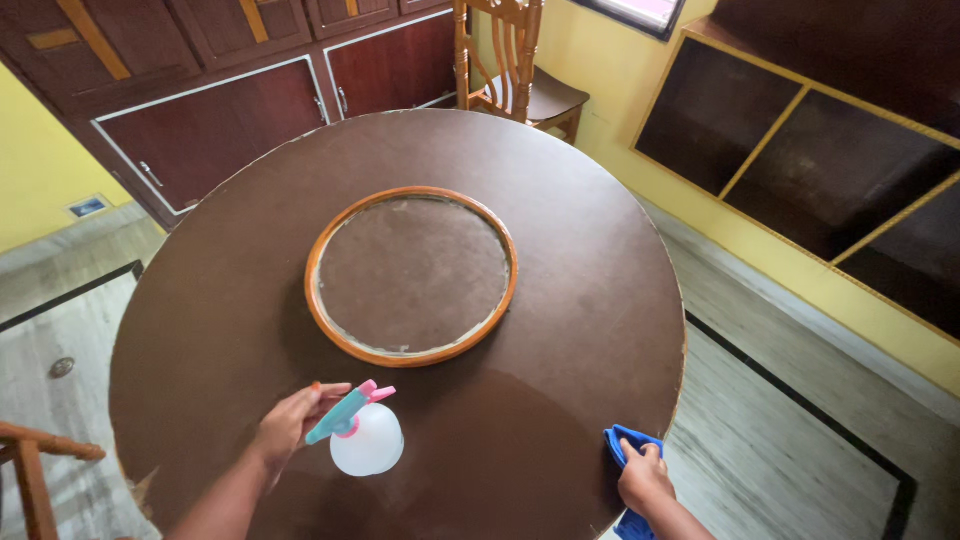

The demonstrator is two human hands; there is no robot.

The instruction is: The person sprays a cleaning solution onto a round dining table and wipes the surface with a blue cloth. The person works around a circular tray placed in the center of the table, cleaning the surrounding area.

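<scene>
My left hand [293,420] grips the teal and pink trigger head of a clear spray bottle [366,440] that stands on the near part of a round dark brown table [590,300]. My right hand [645,478] presses a blue cloth [627,445] against the table's near right edge. A round wooden ring with an orange rim [345,340] lies flat at the table's middle, beyond both hands.
A wooden chair [515,80] stands at the table's far side. Dark brown cabinets [210,120] line the back wall, and dark shelves [820,170] fill the right wall. Another chair's arm [40,445] shows at the near left. Tiled floor surrounds the table.
</scene>
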